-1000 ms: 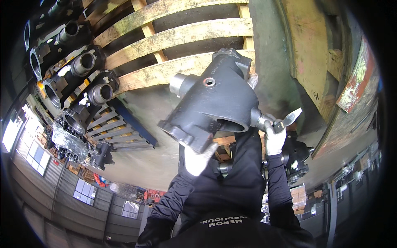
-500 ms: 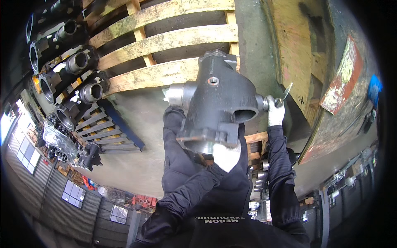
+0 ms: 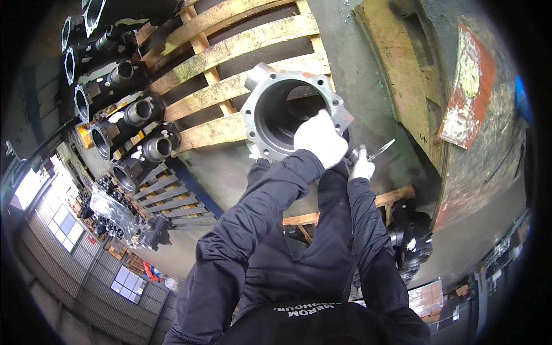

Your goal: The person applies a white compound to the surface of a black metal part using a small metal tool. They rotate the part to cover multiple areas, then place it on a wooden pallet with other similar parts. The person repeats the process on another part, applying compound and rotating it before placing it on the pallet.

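A large dark cast-metal housing [image 3: 253, 118] is tilted so that its round machined flange, with bolt holes around the rim, faces up toward me. Its wide bore is open to view. My left hand [image 3: 322, 140], in a white glove, is closed over the near right edge of that flange, fingers reaching into the bore. Beside the housing's right side, my gloved right hand [image 3: 361, 167] is closed at a short pipe stub. A thin pale metal blade [image 3: 383, 149] sticks out from the same hand; the rest of that tool is hidden.
Beyond the housing lies a wooden pallet [image 3: 253, 35]. Several similar black housings [image 3: 122, 75] stand in a row at left, near a slatted grey pallet [image 3: 172, 192]. At right are a worn wooden board [image 3: 397, 63] and a bench top [image 3: 471, 178] with a red-brown plate [image 3: 468, 86].
The housing has been tipped up, so its flange opening now faces me instead of its side. Both hands stayed on it; the left rose with the flange, the right shifted slightly left.
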`<state>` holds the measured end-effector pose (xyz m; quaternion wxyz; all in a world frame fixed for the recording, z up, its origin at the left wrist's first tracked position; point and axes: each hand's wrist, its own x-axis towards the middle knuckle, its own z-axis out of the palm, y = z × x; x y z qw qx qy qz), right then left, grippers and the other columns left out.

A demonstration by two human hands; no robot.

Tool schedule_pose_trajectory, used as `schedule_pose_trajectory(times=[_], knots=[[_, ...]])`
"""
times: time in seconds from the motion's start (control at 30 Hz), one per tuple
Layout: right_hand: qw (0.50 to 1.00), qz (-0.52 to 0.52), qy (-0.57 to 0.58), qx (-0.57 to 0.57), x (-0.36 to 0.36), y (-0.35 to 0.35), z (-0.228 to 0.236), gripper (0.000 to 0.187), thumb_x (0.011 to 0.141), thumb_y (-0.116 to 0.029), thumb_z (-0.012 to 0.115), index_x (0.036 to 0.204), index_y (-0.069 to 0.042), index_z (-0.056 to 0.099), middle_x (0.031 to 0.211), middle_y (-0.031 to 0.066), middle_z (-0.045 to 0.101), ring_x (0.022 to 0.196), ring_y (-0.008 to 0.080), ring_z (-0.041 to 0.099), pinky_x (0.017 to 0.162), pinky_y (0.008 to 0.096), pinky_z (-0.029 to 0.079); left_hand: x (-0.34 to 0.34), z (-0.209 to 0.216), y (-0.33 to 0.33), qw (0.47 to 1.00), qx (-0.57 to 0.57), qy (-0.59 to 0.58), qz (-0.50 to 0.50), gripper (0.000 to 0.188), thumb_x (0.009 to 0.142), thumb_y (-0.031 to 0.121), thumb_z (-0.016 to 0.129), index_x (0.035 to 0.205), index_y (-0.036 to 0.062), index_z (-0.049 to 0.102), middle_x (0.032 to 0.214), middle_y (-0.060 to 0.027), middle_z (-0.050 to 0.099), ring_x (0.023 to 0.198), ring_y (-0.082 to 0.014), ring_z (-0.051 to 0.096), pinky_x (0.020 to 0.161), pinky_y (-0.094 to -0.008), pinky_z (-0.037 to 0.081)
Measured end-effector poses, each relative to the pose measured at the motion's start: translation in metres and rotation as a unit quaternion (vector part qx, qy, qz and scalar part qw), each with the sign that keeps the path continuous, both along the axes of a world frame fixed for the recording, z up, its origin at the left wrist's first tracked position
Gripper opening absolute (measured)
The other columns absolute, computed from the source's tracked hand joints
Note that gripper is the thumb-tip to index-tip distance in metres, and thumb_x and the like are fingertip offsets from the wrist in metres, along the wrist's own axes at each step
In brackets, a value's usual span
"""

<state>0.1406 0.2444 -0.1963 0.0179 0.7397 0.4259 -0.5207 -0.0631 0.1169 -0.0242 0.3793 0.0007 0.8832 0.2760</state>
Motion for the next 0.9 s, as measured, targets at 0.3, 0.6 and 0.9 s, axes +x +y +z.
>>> schedule_pose_trajectory(times=[0.3,0.6,0.9], knots=[[0.997,0.046,-0.059,0.003,0.054,-0.009,-0.03,0.056,0.088,-0.04,0.079,0.11,0.008,0.061,0.094,0.0132,0.068,0.072,0.021,0.066,0.06,0.0362,0.056,0.07,0.01,-0.013,0.999,0.028,-0.018,0.01,0.053,0.074,0.029,0.077,0.109,-0.0065,0.058,0.085,-0.0195,0.07,0.078,-0.0354,0.072,0.072,-0.0427,0.058],[0.999,0.02,-0.024,-0.037,0.088,0.013,-0.027,0.054,0.09,-0.039,0.078,0.112,0.007,0.06,0.095,0.0136,0.068,0.074,0.0216,0.066,0.061,0.0366,0.056,0.092,-0.008,0.019,1.0,0.007,0.012,-0.025,0.038,0.082,0.012,0.064,0.113,-0.0077,0.058,0.102,-0.0197,0.067,0.089,-0.0306,0.07,0.077,-0.04,0.056],[0.999,-0.027,-0.017,-0.031,0.096,-0.039,-0.008,0.053,0.091,-0.039,0.076,0.113,0.006,0.06,0.097,0.0141,0.067,0.076,0.0222,0.067,0.061,0.037,0.056,0.083,-0.009,0.006,0.997,0.023,0.044,-0.067,0.039,0.085,0.015,0.062,0.116,-0.0092,0.06,0.099,-0.0211,0.069,0.088,-0.0312,0.071,0.075,-0.0404,0.057]])
